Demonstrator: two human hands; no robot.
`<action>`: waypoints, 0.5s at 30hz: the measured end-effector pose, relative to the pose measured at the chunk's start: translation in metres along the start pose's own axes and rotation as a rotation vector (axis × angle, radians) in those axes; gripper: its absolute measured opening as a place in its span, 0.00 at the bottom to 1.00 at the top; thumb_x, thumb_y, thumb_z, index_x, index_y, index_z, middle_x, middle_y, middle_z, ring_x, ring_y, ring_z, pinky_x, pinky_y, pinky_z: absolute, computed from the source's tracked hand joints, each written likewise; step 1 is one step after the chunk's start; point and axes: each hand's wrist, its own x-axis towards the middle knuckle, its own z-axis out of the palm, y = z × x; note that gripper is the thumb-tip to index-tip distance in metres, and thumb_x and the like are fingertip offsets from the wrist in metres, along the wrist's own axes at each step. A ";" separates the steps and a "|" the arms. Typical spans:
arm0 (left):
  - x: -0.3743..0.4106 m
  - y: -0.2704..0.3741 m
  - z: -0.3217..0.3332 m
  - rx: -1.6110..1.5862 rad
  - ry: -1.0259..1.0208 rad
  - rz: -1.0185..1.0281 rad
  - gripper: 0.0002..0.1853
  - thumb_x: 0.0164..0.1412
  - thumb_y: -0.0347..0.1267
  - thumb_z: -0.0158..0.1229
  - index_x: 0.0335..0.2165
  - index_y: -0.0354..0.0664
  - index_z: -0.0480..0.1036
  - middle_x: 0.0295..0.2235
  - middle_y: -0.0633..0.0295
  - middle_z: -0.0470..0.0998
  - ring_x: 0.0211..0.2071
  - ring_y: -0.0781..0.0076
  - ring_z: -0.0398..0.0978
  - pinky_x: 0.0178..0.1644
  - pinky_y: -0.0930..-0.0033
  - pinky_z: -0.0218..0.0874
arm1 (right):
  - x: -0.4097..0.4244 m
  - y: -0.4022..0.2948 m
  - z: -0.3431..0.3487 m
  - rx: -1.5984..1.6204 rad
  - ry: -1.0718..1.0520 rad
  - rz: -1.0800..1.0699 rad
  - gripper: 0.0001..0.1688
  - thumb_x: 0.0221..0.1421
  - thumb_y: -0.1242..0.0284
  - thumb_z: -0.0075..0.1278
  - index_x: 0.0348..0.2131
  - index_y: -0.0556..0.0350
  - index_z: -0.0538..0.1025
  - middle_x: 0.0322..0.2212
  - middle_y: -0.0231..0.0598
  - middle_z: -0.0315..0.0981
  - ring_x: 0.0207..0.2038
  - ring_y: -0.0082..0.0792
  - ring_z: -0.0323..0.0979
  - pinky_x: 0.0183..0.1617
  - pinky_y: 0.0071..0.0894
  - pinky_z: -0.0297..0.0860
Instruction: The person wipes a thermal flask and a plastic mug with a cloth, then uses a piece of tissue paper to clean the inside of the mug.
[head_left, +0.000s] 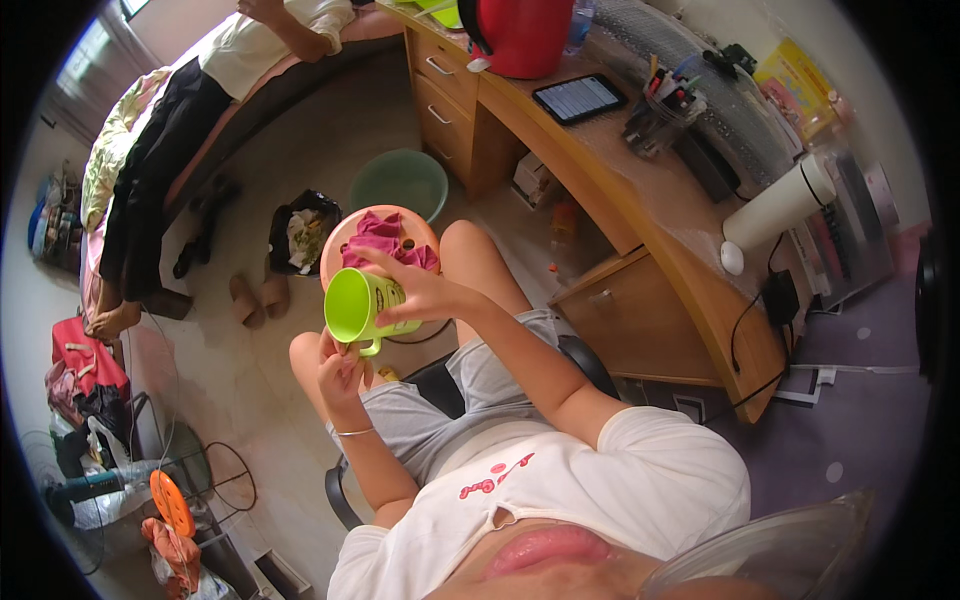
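Observation:
A lime-green mug (349, 304) is tilted on its side in front of me, its mouth towards the left and its printed wall partly covered by fingers. My right hand (424, 291) grips the mug's body, thumb and fingers spread around it. My left hand (343, 375) is at the mug's lower side, fingertips by the rim and the handle (370, 347). Just beyond the mug, a crumpled magenta cloth (375, 229) lies on a round orange-pink plastic stool (331, 251) with holes in its top.
A black-lined bin (279, 251) holds waste beside a green basin (397, 184). Slippers (246, 304) lie on the floor. A wooden desk (600, 199) at right carries a red kettle (525, 37), phone (579, 98), pen holder (667, 109) and white flask (780, 199). Another person (161, 142) is on the bed.

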 end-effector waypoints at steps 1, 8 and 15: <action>-0.002 0.002 -0.002 -0.042 -0.021 -0.031 0.08 0.46 0.24 0.47 0.30 0.39 0.60 0.13 0.69 0.57 0.06 0.82 0.46 0.07 0.77 0.48 | -0.001 -0.017 -0.001 0.036 -0.104 0.061 0.60 0.41 0.63 0.66 0.63 0.57 0.47 0.56 0.47 0.59 0.60 0.41 0.57 0.62 0.37 0.55; 0.012 -0.003 0.023 0.351 0.430 0.116 0.17 0.62 0.31 0.50 0.47 0.34 0.65 0.31 0.64 0.72 0.18 0.86 0.62 0.22 0.84 0.58 | -0.013 -0.002 0.020 -0.524 0.413 -0.187 0.55 0.41 0.54 0.64 0.59 0.55 0.52 0.42 0.54 0.70 0.47 0.51 0.71 0.50 0.41 0.66; 0.010 -0.006 0.041 0.370 0.308 0.167 0.22 0.62 0.33 0.55 0.52 0.39 0.64 0.46 0.64 0.70 0.46 0.74 0.68 0.50 0.71 0.60 | -0.010 0.004 0.027 -0.098 0.404 0.103 0.41 0.59 0.48 0.45 0.58 0.59 0.57 0.40 0.51 0.72 0.46 0.38 0.72 0.47 0.34 0.67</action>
